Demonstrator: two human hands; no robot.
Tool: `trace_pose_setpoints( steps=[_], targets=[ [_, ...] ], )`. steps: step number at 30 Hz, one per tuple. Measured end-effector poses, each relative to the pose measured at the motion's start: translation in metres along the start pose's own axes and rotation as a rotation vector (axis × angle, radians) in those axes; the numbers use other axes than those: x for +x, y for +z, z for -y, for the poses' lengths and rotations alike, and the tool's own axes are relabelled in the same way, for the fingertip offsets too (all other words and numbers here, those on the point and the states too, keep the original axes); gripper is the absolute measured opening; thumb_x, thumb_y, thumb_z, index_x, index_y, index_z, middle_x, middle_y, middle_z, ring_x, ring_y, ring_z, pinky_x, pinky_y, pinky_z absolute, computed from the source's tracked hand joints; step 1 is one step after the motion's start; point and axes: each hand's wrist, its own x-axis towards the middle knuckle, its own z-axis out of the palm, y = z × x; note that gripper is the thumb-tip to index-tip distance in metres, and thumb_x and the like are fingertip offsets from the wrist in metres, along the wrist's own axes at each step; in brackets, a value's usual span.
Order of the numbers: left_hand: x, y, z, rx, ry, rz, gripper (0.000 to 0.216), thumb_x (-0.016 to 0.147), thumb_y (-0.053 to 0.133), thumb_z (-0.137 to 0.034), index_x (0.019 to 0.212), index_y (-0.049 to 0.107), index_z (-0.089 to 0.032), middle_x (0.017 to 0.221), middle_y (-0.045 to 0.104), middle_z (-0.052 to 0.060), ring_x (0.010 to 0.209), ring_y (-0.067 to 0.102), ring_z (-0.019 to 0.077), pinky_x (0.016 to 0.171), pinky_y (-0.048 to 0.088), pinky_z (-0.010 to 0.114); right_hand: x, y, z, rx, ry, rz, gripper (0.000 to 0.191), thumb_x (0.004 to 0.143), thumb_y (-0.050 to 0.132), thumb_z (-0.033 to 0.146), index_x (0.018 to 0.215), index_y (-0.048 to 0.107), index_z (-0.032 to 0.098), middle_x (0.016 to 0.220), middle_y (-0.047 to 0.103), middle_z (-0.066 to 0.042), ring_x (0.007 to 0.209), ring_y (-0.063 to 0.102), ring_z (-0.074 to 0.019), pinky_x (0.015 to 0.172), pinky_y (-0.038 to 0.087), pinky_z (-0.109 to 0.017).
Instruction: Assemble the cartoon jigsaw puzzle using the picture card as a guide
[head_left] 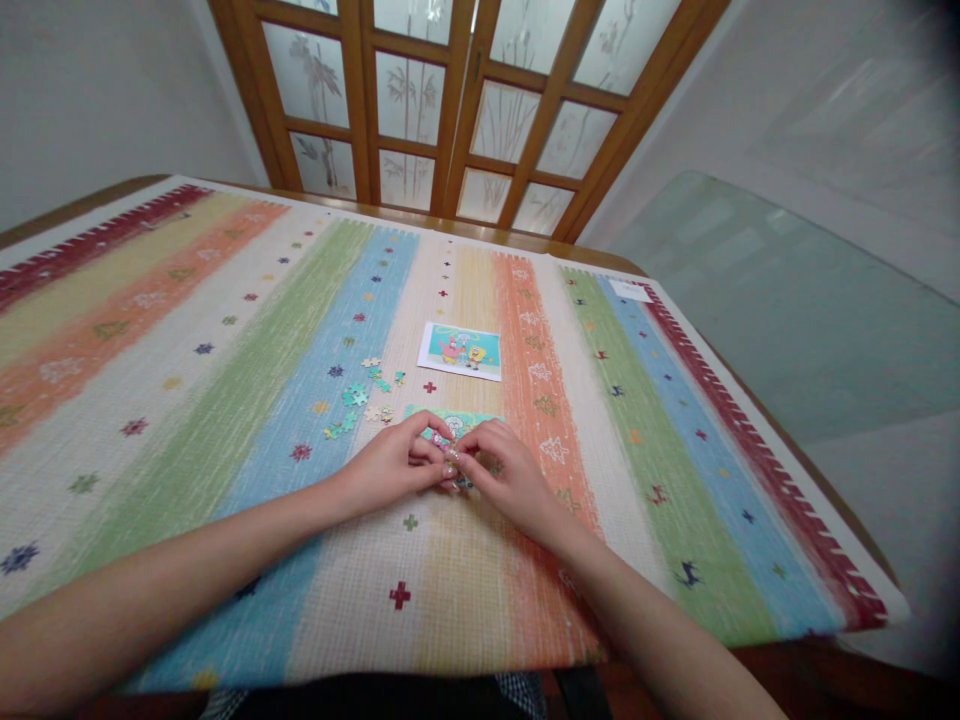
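Observation:
My left hand [397, 462] and my right hand [506, 470] meet at the middle of a table, fingers curled and pinched together over a partly assembled jigsaw puzzle [450, 420]. The fingertips press on the puzzle's near edge, where a small piece seems held between them, though it is too small to make out. Loose puzzle pieces [360, 398] lie scattered just left of the hands. A reference picture card [460, 351] with cartoon figures lies flat a little beyond the puzzle.
A striped, multicoloured cloth [225, 400] covers the wooden table. A small white label [630, 290] sits at the cloth's far right corner. Wooden-framed frosted glass doors [450, 100] stand behind the table. A glass surface [787, 310] lies to the right.

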Motion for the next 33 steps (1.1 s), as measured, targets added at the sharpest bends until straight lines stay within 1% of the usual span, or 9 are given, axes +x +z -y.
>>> trace_pose_setpoints(
  steps=[4,10,13,16,19,23,29,31,33],
  targets=[
    [0.0,-0.003,0.001,0.078,0.04,-0.015,0.029,0.089,0.067,-0.034,0.108,0.049,-0.022,0.081,0.076,0.002,0.081,0.075,0.019,0.075,0.055,0.031,0.001,-0.005,-0.002,0.01,0.01,-0.011,0.018,0.097,0.058,0.032,0.082,0.062,0.023,0.082,0.067,-0.003,0.083,0.061,-0.0193,0.077,0.047,-0.035],
    [0.0,-0.019,-0.004,0.523,0.19,-0.152,0.014,0.096,0.056,-0.031,0.108,0.055,-0.022,0.09,0.073,0.004,0.083,0.07,0.0187,0.077,0.054,0.035,0.003,-0.022,-0.019,0.05,0.198,-0.18,0.021,0.093,0.062,0.036,0.078,0.065,0.021,0.078,0.068,-0.003,0.075,0.062,-0.0189,0.068,0.048,-0.032],
    [0.0,-0.026,-0.003,0.743,0.283,-0.177,0.013,0.098,0.052,-0.028,0.106,0.059,-0.021,0.097,0.069,0.007,0.09,0.065,0.0207,0.083,0.052,0.038,0.002,-0.025,-0.028,0.111,0.286,-0.177,0.02,0.09,0.066,0.039,0.08,0.067,0.021,0.075,0.07,-0.003,0.071,0.065,-0.0188,0.066,0.049,-0.032],
    [0.0,-0.029,0.001,0.879,0.368,-0.128,0.015,0.099,0.049,-0.025,0.108,0.06,-0.021,0.103,0.067,0.008,0.099,0.061,0.0226,0.089,0.049,0.04,0.0,-0.023,-0.03,0.177,0.324,-0.13,0.016,0.089,0.066,0.037,0.084,0.065,0.022,0.076,0.072,-0.003,0.071,0.068,-0.0195,0.067,0.051,-0.033],
    [0.0,-0.027,0.003,0.945,0.427,-0.051,0.018,0.102,0.046,-0.024,0.111,0.061,-0.02,0.104,0.066,0.009,0.101,0.058,0.0231,0.091,0.048,0.04,-0.001,-0.021,-0.028,0.112,0.308,-0.052,0.014,0.092,0.062,0.033,0.085,0.065,0.022,0.079,0.074,-0.003,0.073,0.067,-0.0194,0.067,0.049,-0.033],
    [0.001,-0.025,0.004,1.014,0.477,0.007,0.021,0.103,0.045,-0.023,0.112,0.063,-0.02,0.109,0.065,0.01,0.105,0.056,0.0241,0.093,0.046,0.041,0.0,-0.02,-0.027,-0.178,0.18,-0.006,0.016,0.093,0.065,0.028,0.078,0.066,0.022,0.078,0.069,-0.003,0.08,0.06,-0.0209,0.074,0.042,-0.035],
    [0.002,-0.029,0.007,1.082,0.505,-0.059,0.019,0.102,0.048,-0.022,0.113,0.064,-0.019,0.11,0.064,0.01,0.105,0.055,0.0241,0.093,0.046,0.041,0.001,-0.017,-0.033,-0.26,0.154,-0.028,0.016,0.093,0.065,0.028,0.078,0.066,0.021,0.079,0.064,-0.004,0.082,0.054,-0.0215,0.077,0.038,-0.036],
    [0.003,-0.038,0.006,1.122,0.52,-0.107,0.019,0.101,0.048,-0.021,0.111,0.063,-0.018,0.108,0.064,0.01,0.103,0.055,0.0244,0.092,0.046,0.042,0.001,-0.016,-0.037,-0.27,0.162,-0.06,0.016,0.093,0.064,0.029,0.079,0.066,0.021,0.081,0.064,-0.004,0.083,0.054,-0.0219,0.078,0.037,-0.036],
    [0.006,-0.053,0.002,1.162,0.535,-0.171,0.018,0.1,0.048,-0.021,0.109,0.063,-0.018,0.107,0.064,0.01,0.103,0.055,0.0247,0.092,0.046,0.043,0.002,-0.016,-0.042,-0.284,0.176,-0.104,0.016,0.094,0.062,0.03,0.083,0.068,0.021,0.083,0.064,-0.005,0.086,0.055,-0.0228,0.079,0.037,-0.036]
  ],
)
